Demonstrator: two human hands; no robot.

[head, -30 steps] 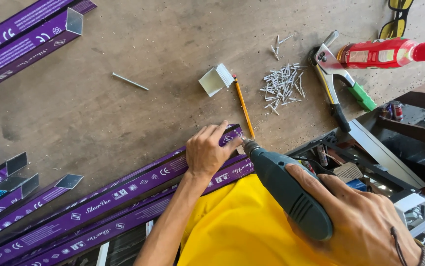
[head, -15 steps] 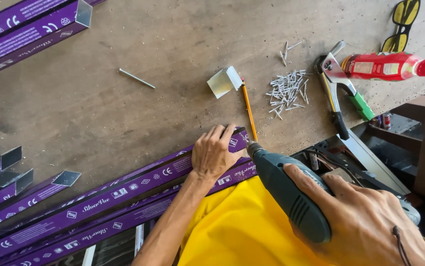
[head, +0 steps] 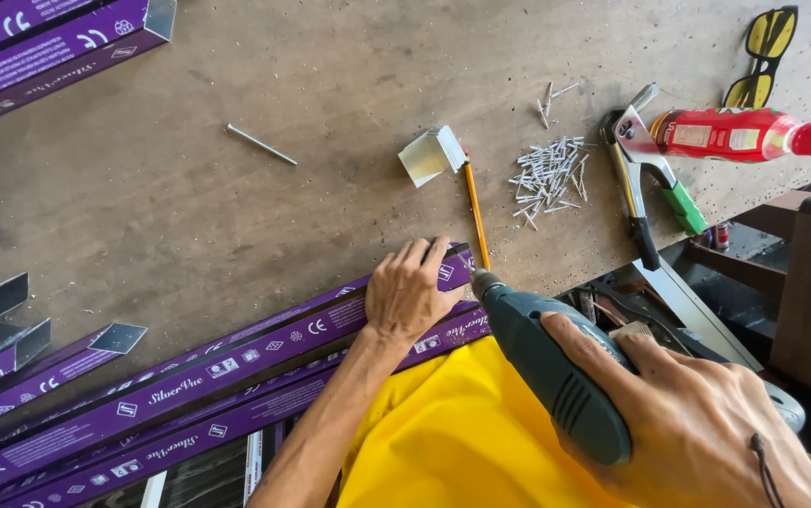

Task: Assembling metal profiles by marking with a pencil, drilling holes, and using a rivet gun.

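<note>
The left hand [head: 412, 293] is pressing flat, fingers spread and not gripping, on the end of a purple-wrapped metal profile [head: 236, 362] lying diagonally across the lower left of the frame, apparently pinning it so it does not shift on the workbench [head: 189, 207]. The right hand [head: 706, 423], at lower right, is closing fully around the body of a grey-green power drill [head: 556, 372], whose nose is pointing up-left at the profile's end just beside the left fingertips; whether the bit is touching the metal cannot be told. A yellow cloth [head: 462, 433] is filling the space between the forearms. Just above the left hand, a pencil [head: 475, 212] is lying near a small folded metal bracket [head: 432, 155], both within easy reach. Further right, a heap of rivets [head: 548, 174] is sitting beside a hand riveter [head: 645, 179] with a green grip, a red plastic bottle [head: 739, 134], and yellow safety glasses [head: 763, 56] at the upper right. More purple profiles [head: 48, 38] are resting in the upper left corner, and a single loose nail [head: 261, 144] is lying on the bare bench.
</note>
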